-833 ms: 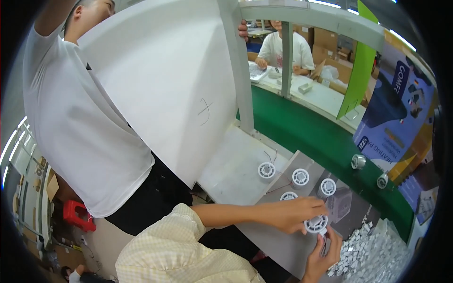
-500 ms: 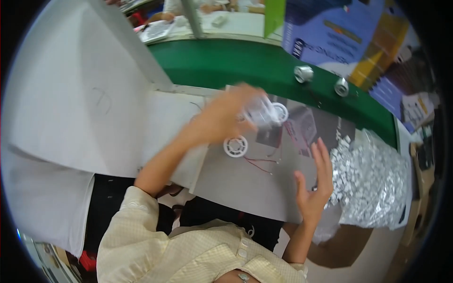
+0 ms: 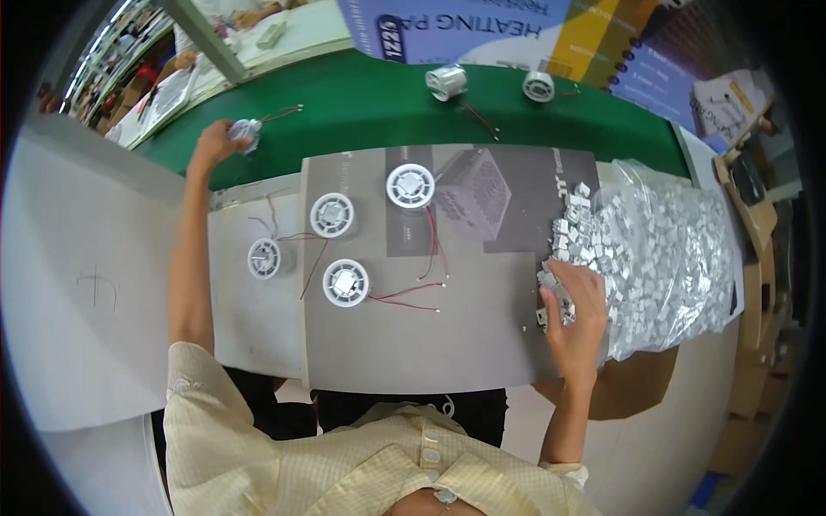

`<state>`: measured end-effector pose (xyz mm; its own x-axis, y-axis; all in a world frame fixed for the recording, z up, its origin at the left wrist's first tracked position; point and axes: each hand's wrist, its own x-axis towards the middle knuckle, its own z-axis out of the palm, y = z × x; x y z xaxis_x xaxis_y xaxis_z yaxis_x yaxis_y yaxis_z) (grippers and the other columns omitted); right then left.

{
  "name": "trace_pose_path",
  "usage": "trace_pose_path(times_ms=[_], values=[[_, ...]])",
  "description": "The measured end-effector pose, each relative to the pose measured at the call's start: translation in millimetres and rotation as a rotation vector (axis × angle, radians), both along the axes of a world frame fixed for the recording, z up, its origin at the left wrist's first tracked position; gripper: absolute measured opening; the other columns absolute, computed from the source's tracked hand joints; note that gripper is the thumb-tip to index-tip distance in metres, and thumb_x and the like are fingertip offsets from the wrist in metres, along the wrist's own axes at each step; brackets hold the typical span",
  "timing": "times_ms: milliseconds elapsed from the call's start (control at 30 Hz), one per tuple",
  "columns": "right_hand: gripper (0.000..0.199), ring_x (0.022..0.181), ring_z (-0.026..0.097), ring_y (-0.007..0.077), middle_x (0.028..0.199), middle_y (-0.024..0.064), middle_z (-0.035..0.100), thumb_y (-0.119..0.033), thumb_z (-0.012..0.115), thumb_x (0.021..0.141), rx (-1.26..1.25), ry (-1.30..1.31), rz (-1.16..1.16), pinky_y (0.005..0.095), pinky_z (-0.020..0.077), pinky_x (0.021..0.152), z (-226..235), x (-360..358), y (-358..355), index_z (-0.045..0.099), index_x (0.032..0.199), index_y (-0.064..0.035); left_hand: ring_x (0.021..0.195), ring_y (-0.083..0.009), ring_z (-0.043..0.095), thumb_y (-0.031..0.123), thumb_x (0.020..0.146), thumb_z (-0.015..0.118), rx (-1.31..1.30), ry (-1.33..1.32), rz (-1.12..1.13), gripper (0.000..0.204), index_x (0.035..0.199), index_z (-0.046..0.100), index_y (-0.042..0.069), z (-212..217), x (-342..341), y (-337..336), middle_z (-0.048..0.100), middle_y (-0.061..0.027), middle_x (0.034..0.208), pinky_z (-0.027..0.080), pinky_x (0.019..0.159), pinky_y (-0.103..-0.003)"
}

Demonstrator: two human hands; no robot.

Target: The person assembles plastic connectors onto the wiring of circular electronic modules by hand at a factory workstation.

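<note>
At the far left, my left hand [image 3: 215, 144] is closed on a white lamp housing [image 3: 246, 133] at the green belt; two thin wires trail from it. Over the near edge of a heap of small white connectors [image 3: 592, 232], my right hand [image 3: 578, 314] has its thumb and fingers apart. On the grey board [image 3: 482, 335] lie white round lamp housings, one at the back [image 3: 410, 186], another to its left [image 3: 332, 215] and a third nearer me [image 3: 346, 282]. Each shows a pale square centre and red and dark wires.
A further round housing [image 3: 264, 258] rests on the white surface left of the board. Two silvery housings [image 3: 446, 83] with wires sit on the green belt [image 3: 344, 103]. A clear plastic bag [image 3: 680, 267] of connectors lies at right. Printed purple cardboard [image 3: 482, 34] stands behind the belt.
My left hand has carried a housing from above the board to the belt at far left. My right hand has come to the connector heap. The head view has shifted.
</note>
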<state>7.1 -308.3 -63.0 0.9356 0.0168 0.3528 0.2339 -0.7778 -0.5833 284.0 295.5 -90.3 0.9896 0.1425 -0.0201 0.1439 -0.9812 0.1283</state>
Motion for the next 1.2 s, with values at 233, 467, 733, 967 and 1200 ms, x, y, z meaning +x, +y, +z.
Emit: trace_pose_path(times_ms=[233,467,733,967,1200], values=[[0.039,0.113,0.053,0.0335,0.122,0.0100,0.063,-0.001,0.071,0.082,-0.324,0.038,-0.102,0.0426,0.0442,0.096,-14.5,29.6,-1.8,0.065,0.121,-0.0046,0.124,-0.0392,0.053,0.034,0.087,0.074,0.105,-0.353,-0.795,0.064,0.139,0.050,0.007,53.8,32.6,-215.1,0.057,-0.0195,0.133,0.043,0.106,-0.044],[0.042,0.105,0.054,0.0323,0.117,0.0125,0.059,-0.006,0.076,0.078,-0.442,0.018,-0.107,0.0426,0.0442,0.088,-21.7,49.2,9.3,0.066,0.119,-0.0023,0.138,-0.0321,0.045,0.009,0.082,0.076,-0.228,-0.004,-1.165,0.077,0.149,0.039,0.021,-11.6,117.7,-319.0,0.047,-0.0125,0.149,0.037,0.114,-0.043],[0.036,0.099,0.056,0.0331,0.112,0.0148,0.062,0.002,0.073,0.078,-0.352,0.055,-0.070,0.0426,0.0499,0.086,-28.1,46.0,5.7,0.066,0.113,0.0016,0.092,-0.0222,0.070,0.050,0.082,0.079,-0.195,-0.184,-0.725,0.054,0.116,0.069,0.008,27.3,90.3,-326.1,0.072,-0.0115,0.106,0.057,0.081,-0.036],[0.033,0.100,0.059,0.0347,0.107,0.0161,0.064,0.010,0.059,0.081,-0.365,0.053,-0.014,0.0431,0.0516,0.084,-36.5,51.3,9.9,0.066,0.112,0.0024,0.086,-0.0186,0.069,0.044,0.076,0.085,-0.350,0.208,-0.390,0.054,0.111,0.070,0.006,134.5,-71.0,-334.7,0.073,-0.0074,0.098,0.056,0.074,-0.032],[0.030,0.104,0.066,0.0235,0.112,0.0128,0.071,0.004,0.059,0.091,0.144,-0.002,-0.047,0.0310,0.0508,0.089,-8.1,28.7,17.7,0.069,0.118,-0.0027,0.077,-0.0344,0.067,0.056,0.079,0.076,-0.685,0.377,-0.640,0.065,0.103,0.064,-0.004,82.9,-250.1,-343.2,0.067,-0.0207,0.094,0.054,0.068,-0.042]])
